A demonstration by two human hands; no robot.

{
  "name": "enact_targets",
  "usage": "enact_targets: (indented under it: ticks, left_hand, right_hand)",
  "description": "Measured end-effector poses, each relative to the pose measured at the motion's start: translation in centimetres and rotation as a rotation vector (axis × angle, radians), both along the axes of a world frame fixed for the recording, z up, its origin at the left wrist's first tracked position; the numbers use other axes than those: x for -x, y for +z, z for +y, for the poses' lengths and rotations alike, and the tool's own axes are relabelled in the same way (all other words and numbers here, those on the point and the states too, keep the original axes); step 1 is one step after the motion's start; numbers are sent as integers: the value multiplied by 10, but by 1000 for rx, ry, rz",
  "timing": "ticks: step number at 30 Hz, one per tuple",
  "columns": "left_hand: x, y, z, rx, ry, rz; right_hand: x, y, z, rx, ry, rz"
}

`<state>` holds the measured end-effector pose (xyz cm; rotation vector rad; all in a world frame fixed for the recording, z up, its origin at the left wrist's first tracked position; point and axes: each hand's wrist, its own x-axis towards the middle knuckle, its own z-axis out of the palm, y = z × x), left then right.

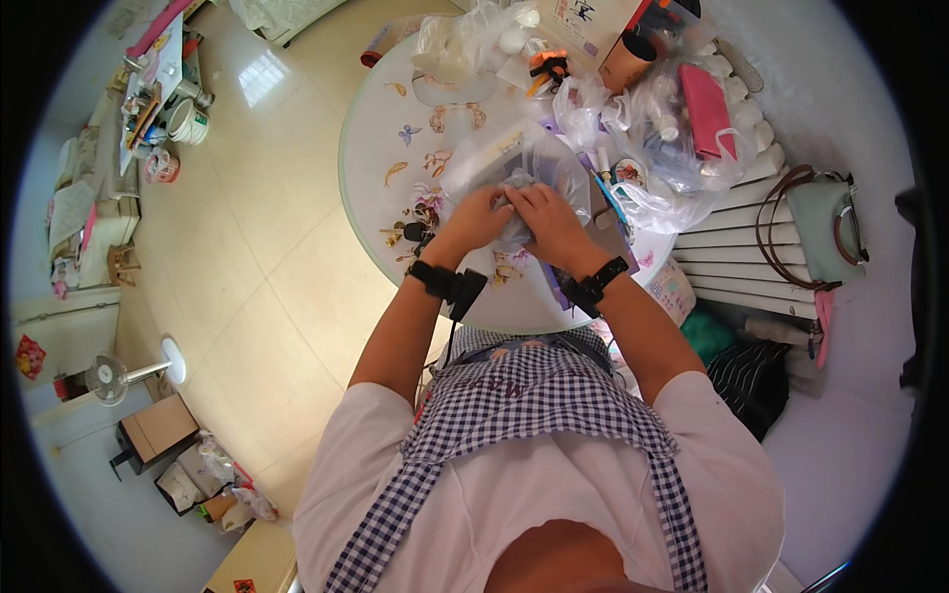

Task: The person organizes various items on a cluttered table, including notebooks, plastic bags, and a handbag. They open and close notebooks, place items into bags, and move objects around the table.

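My left hand (476, 218) and my right hand (550, 222) meet over the round table, their fingertips pinching the gathered part of a clear plastic bag (567, 172). A pale box-like item (498, 154) shows through or beside the film just beyond my fingers; the plastic blurs its outline. Crumpled film hangs below my fingers, between the two palms. A bunch of keys with a black fob (414, 231) lies on the tabletop left of my left hand. Close to my right hand, a purple-edged item (557, 285) lies partly under my wrist.
The table's glass edge (345, 159) curves round at left. Plastic bags (452, 48), a brown cylindrical container (626, 61) and a red pouch (706, 111) crowd the far side. A white radiator (734, 248) stands at right, with a pale green handbag (821, 222) by it.
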<state>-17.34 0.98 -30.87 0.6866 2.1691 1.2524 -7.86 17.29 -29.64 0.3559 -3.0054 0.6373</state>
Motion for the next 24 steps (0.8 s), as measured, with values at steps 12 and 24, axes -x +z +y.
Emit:
enact_targets:
  ticks: [12, 24]
  left_hand:
    - [-46, -3, -11, -45, -83, 591]
    - [-17, -36, -6, 86, 248, 272]
  right_hand:
    - [0, -22, 18, 1178, -303, -524]
    - [-20, -14, 19, 242, -79, 100]
